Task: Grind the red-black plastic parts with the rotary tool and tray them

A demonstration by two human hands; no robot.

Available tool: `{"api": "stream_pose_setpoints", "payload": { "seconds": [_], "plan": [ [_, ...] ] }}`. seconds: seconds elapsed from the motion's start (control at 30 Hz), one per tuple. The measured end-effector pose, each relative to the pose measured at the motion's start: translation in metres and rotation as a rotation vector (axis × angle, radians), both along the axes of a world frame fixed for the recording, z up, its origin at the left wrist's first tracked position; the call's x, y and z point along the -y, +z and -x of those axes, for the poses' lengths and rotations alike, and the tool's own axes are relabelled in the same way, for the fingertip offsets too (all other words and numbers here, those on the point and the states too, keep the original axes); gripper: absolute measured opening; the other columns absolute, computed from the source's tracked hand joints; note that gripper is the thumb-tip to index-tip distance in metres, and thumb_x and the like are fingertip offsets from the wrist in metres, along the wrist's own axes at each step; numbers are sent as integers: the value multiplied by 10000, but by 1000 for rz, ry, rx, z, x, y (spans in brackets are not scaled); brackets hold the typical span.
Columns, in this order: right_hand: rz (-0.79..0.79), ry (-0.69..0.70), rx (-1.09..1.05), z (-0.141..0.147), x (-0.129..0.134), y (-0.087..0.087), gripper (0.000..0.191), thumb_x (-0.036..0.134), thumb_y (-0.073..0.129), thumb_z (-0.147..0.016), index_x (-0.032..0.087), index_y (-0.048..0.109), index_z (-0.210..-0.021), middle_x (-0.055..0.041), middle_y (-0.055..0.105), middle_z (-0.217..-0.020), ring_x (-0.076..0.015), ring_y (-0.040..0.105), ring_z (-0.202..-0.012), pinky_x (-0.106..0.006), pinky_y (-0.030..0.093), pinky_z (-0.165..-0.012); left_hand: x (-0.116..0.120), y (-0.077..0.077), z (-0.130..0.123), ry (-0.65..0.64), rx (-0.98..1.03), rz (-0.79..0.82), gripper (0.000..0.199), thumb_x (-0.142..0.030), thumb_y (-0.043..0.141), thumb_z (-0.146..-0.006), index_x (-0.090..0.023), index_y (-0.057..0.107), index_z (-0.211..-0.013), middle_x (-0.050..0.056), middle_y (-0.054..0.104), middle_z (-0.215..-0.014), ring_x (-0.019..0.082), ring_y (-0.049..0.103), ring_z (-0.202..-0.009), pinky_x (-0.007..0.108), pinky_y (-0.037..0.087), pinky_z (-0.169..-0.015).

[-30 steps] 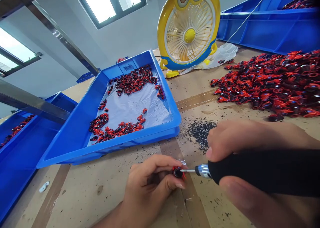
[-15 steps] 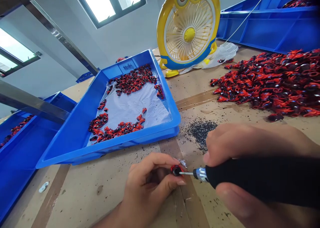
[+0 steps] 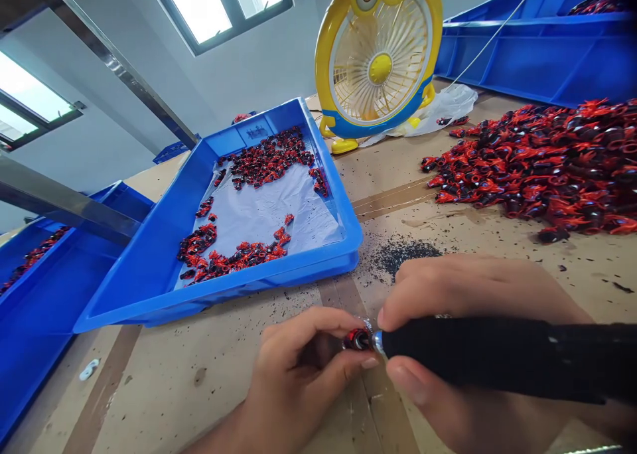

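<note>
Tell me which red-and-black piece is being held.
The piece pinched by the left hand, at the front of the black tool; the others lie on the table or in blue trays.

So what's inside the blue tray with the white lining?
In the blue tray, small red-and-black parts cluster at the far end, with more along the near side, on the white lining. Whatever is beneath the lining is covered.
</note>
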State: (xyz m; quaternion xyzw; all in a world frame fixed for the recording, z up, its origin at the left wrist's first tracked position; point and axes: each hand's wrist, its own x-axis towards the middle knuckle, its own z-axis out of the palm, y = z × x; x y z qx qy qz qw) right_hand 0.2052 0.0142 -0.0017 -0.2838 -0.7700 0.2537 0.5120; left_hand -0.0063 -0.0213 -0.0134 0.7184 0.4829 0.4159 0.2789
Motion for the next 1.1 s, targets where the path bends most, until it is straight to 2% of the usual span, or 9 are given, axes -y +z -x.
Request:
{"api": "stream_pose_setpoints", "payload": {
  "seconds": [0.1,0.3,0.4,0.57,0.63,0.77,0.9,1.03,1.1],
  "plan": [
    [-42,49,98,-8,-5,1,104,176,704,-808,234,641,-867,109,655,-705,-24,590,-567,-157,433,-531,-1,1,-1,-1,1,0,81,-145,871,-819,-204,827,-854,-40,754,-600,56,510,-422,99,436,-425],
    [-71,19,95,-7,-6,1,94,162,689,-798,232,636,-830,94,660,-671,-34,591,-515,-146,446,-491,-3,0,0,-18,24,31,62,-158,864,-836,-191,835,-879,-23,775,-626,55,501,-418,105,443,-424],
    [-34,11,6,1,-5,-4,81,165,670,-797,234,648,-834,93,638,-651,-45,555,-504,-177,415,-478,-3,0,0,-32,25,23,70,-153,870,-836,-190,828,-877,-33,765,-607,48,485,-407,95,423,-413],
    [137,-118,-121,13,6,-5,71,203,592,-778,224,608,-712,89,569,-600,-41,444,-515,-181,392,-521,-2,-1,1,-70,19,-12,94,-124,860,-855,-190,810,-898,-40,782,-637,43,526,-413,86,451,-436],
    [158,-153,-134,12,9,-3,80,207,587,-780,228,610,-705,89,562,-586,-41,428,-508,-177,397,-519,-1,-1,2,-68,11,-7,118,-113,863,-856,-201,805,-909,-45,800,-667,40,549,-430,77,467,-456],
    [71,-168,-142,7,8,0,87,277,640,-892,254,627,-809,81,580,-615,-47,458,-480,-205,419,-496,-1,-2,3,-36,6,-4,126,-142,881,-864,-226,805,-918,-62,806,-677,36,557,-436,66,476,-463],
    [-21,-280,-121,2,10,2,358,518,499,-1094,270,638,-876,17,653,-688,-110,571,-522,-303,415,-481,-2,-1,0,-34,46,-18,135,-175,924,-835,-221,812,-894,-56,820,-691,38,604,-433,62,516,-474],
    [-71,-463,-102,3,16,2,416,520,447,-1117,277,633,-836,3,654,-675,-157,597,-562,-380,373,-520,-2,3,-4,-88,222,107,272,-4,904,-788,-230,824,-916,-72,866,-762,63,790,-572,28,590,-586],
    [-103,-479,-104,4,16,2,406,518,433,-1118,281,626,-851,16,656,-671,-152,599,-557,-380,365,-522,-1,4,-5,-105,295,188,364,85,864,-771,-242,827,-926,-87,877,-787,80,838,-655,27,613,-649]
  ]
}}
